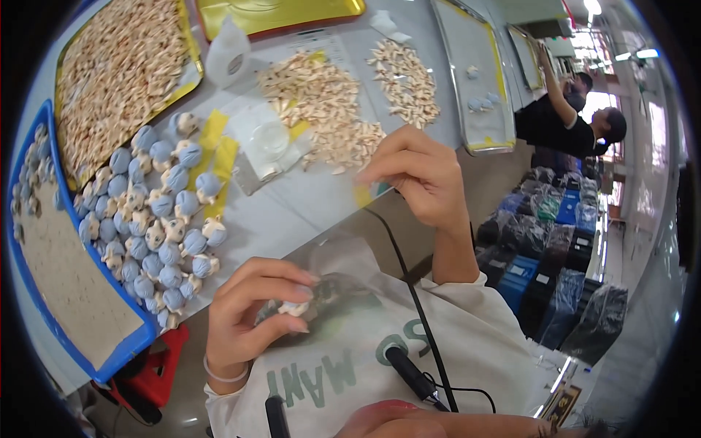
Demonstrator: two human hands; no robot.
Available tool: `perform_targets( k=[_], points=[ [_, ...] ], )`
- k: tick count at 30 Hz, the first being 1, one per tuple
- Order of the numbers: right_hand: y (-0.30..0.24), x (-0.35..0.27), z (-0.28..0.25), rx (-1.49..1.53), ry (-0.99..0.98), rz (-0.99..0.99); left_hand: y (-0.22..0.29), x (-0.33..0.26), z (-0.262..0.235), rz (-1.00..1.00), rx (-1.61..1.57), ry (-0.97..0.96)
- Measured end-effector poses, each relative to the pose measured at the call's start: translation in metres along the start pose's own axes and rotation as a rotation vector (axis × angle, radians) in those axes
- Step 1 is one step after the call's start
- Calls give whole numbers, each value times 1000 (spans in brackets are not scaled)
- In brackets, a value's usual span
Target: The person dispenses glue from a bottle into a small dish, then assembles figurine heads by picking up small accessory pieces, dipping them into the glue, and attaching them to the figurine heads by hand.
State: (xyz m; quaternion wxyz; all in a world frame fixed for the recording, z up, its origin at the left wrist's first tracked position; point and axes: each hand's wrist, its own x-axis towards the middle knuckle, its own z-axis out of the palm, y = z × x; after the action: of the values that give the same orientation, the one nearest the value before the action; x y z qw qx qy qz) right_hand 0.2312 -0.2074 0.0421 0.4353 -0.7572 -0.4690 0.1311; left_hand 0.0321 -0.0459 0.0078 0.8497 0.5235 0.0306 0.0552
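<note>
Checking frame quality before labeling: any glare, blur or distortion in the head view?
Head view: strong fisheye bend, table edges curve and the corners go black; ceiling lights blow out at top right, with glare on the yellow tray; the left hand and right hand are fairly sharp, while the small piece in the left fingers is soft; the blue figurines read clearly.

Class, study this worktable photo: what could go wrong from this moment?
The left hand pinches a small white piece over the lap, off the table; it could drop to the floor. The blue-capped figures crowd the near edge and could be knocked off. The black cable might snag the right hand.
</note>
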Motion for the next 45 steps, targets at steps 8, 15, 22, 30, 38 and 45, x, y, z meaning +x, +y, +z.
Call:
perform_targets(
  k=[8, 15, 22, 30, 38, 45],
  points=[
    [0, -8, -10, 242, -10, 91, -1, 2, 4, 49, -77, 118],
    [4, 25, -10, 363, 13, 15, -5, 8, -6, 98, -22, 58],
    [8, 72, 16, 145, -42, -69, -8, 11, -14, 180, -62, 131],
    [6, 89, 36, -108, -202, -90, -10, 16, -19, 118, -101, 206],
    [6, 89, 41, -151, -174, -131, -13, 18, -17, 155, -182, 202],
    [-25, 48, 43, 356, -45, -58, -20, 24, -10, 232, -169, 232]
  ],
)
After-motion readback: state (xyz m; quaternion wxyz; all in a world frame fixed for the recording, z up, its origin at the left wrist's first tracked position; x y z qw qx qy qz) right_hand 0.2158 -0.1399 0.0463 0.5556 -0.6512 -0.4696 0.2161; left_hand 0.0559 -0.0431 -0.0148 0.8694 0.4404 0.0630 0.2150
